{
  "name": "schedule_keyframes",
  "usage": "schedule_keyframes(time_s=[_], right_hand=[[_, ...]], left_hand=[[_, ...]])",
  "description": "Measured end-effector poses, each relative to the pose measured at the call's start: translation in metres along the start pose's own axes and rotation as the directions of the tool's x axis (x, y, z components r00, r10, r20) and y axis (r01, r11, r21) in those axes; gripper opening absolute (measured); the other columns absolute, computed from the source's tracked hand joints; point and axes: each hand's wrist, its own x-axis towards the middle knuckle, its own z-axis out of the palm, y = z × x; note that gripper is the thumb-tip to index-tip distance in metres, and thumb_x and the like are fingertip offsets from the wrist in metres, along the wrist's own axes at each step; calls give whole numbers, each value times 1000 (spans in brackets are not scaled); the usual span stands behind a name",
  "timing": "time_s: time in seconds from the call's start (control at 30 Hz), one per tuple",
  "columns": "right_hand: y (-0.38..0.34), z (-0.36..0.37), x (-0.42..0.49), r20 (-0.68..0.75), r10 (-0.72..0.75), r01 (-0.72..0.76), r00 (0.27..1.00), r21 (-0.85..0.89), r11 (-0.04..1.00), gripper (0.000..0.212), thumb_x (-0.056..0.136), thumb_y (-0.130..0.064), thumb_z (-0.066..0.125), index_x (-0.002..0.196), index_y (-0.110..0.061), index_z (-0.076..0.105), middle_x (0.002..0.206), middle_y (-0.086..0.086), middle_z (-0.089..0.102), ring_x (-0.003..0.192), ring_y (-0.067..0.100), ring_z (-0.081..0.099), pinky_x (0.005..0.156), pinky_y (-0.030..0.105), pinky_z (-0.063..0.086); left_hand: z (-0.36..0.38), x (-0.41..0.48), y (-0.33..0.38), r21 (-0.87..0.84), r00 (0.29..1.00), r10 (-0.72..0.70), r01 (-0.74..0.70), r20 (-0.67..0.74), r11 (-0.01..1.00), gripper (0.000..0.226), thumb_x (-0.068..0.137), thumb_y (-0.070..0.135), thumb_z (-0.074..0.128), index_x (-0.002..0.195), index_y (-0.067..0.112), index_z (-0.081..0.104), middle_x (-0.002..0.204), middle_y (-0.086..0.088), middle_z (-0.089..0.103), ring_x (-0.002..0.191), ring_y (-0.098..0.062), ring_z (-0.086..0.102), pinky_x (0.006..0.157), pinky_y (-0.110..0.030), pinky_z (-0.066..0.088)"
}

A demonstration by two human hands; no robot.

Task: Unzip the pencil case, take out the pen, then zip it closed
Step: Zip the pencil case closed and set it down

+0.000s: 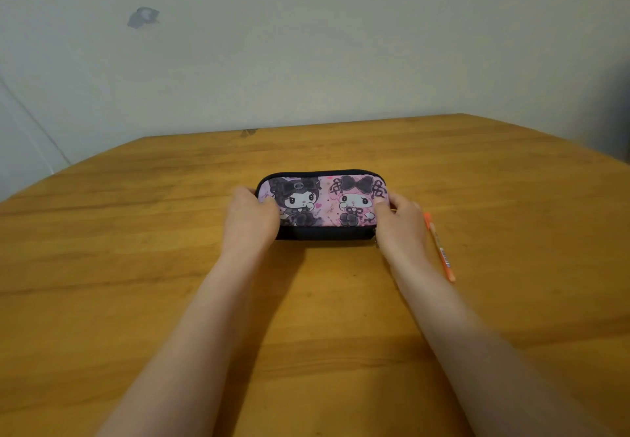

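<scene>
A pink and purple pencil case (322,203) with two cartoon figures and dark edging lies flat on the wooden table (136,266), its zip looking shut. My left hand (250,220) grips its left end, thumb on top. My right hand (400,223) grips its right end, near the zip pull at the front right corner. An orange pen (439,247) lies on the table just right of my right hand, apart from the case.
A pale wall (306,44) rises behind the table's far edge. The table's left and right back corners are cut at an angle. Bare wood surrounds the case on all sides.
</scene>
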Motion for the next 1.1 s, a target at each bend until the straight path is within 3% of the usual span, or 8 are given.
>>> schedule_keyframes(time_s=[0.13,0.27,0.4,0.53,0.67,0.77,0.93,1.1], right_hand=[[1,-1,-1,32,14,-13,999,-28,1000,28,93,-26,44,99,-10,66,111,8,57,79,18,47,74,35,38],[3,2,0,71,40,-37,997,-33,999,27,94,-29,46,103,-9,62,115,11,62,94,27,57,82,39,45],[4,3,-1,98,72,-67,993,-53,996,31,94,-33,48,114,-13,60,122,12,62,107,31,57,90,40,43],[3,5,-3,114,78,-72,990,-57,996,23,91,-34,51,109,-22,58,120,13,63,111,35,57,94,43,45],[2,5,-5,116,101,-94,988,-68,993,46,90,-36,52,131,-13,52,134,14,57,123,34,52,101,44,41],[3,6,-5,130,104,-94,986,-83,992,59,90,-38,53,142,-13,42,143,13,51,130,33,47,108,46,38],[-3,3,-6,119,49,-35,992,-119,992,68,91,-36,54,150,-13,29,154,13,36,141,31,34,116,44,28],[-25,-5,-16,31,-185,186,982,-40,982,53,94,-31,54,142,-12,43,147,9,45,136,23,40,111,34,30]], left_hand=[[3,-1,-2,71,999,-18,15,45,997,16,91,20,46,103,10,48,96,-10,55,86,-31,54,67,-34,40],[6,-1,-5,107,996,-39,31,75,994,17,87,16,46,72,10,43,66,-6,44,57,-24,39,47,-31,25],[8,0,-7,121,995,-55,44,88,992,19,90,20,45,93,4,54,79,-9,53,72,-28,48,48,-31,28],[11,3,-10,116,994,-69,58,89,992,25,91,23,46,101,2,56,96,-16,62,85,-34,59,61,-33,40],[12,3,-12,105,992,-82,72,97,992,23,89,22,47,101,4,55,102,-16,63,90,-34,62,74,-39,51],[11,1,-11,143,992,-86,73,91,987,25,89,23,49,108,8,53,115,-16,59,96,-32,57,71,-35,47],[5,-3,-7,224,1000,8,-8,-2,975,55,89,29,51,140,12,41,141,-20,37,130,-37,32,104,-42,30],[-1,-12,11,44,977,208,-206,-43,978,46,90,29,56,134,17,49,137,-12,44,129,-29,40,109,-40,32]])
